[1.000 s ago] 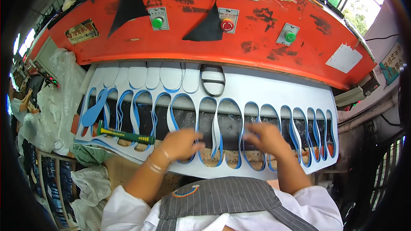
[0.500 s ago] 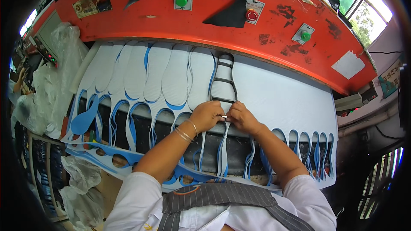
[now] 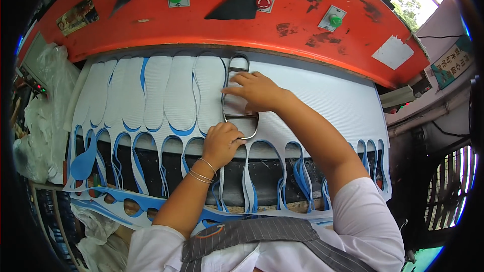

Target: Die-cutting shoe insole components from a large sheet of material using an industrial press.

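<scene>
A sole-shaped metal cutting die (image 3: 241, 116) with crossbars lies on the white ribbed sheet (image 3: 312, 106), right beside the row of cut sole shapes. At its near end my left hand (image 3: 220, 142) is closed, thumb and fingers gripping the rim. My right hand (image 3: 256, 92) reaches over the die's middle, fingers apart and pointing left, tips by its left edge; the palm hides part of the frame. Cut sole outlines (image 3: 180, 93) with blue undersides show to the left of the die.
A red machine beam (image 3: 212, 32) with green and red buttons spans the far side of the sheet. Along the near side, sole-shaped cutouts leave narrow strips over a black surface (image 3: 232, 174). A loose blue sole piece (image 3: 83, 163) lies at left, near plastic bags (image 3: 38, 136).
My right hand has left the die's near end and moved farther up over its middle, its fingers opening. My left hand stays at the near end. The whole view has shifted.
</scene>
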Action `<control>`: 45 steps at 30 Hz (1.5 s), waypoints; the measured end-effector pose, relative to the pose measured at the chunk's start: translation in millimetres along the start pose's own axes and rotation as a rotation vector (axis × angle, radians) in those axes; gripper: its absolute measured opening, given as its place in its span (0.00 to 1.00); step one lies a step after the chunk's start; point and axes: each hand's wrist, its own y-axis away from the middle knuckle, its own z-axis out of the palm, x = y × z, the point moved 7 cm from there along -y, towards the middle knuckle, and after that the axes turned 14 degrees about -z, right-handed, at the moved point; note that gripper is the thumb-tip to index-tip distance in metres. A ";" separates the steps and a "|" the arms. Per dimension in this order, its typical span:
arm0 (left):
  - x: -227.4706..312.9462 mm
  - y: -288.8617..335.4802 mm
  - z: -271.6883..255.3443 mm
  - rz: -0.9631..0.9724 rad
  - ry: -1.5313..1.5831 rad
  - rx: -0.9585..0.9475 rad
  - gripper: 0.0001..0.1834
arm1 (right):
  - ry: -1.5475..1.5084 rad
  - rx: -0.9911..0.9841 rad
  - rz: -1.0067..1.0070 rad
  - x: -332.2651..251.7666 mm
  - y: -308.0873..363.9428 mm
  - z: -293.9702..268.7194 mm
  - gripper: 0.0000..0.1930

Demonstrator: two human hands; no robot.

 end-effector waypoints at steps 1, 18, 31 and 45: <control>3.0 -1.4 -1.6 0.000 0.015 0.037 0.05 | 0.229 0.021 -0.048 4.8 -3.3 10.6 0.22; 26.7 -27.7 -0.6 -0.356 -0.546 -0.041 0.39 | -0.472 1.017 0.120 41.4 105.9 -144.4 0.15; 28.1 -142.3 38.6 -0.029 -0.809 -0.054 0.23 | -0.561 0.243 0.927 30.2 267.9 -4.5 0.45; -28.0 -156.0 52.2 -0.256 -0.692 -0.043 0.28 | -0.496 -0.089 0.555 -29.6 247.6 11.0 0.51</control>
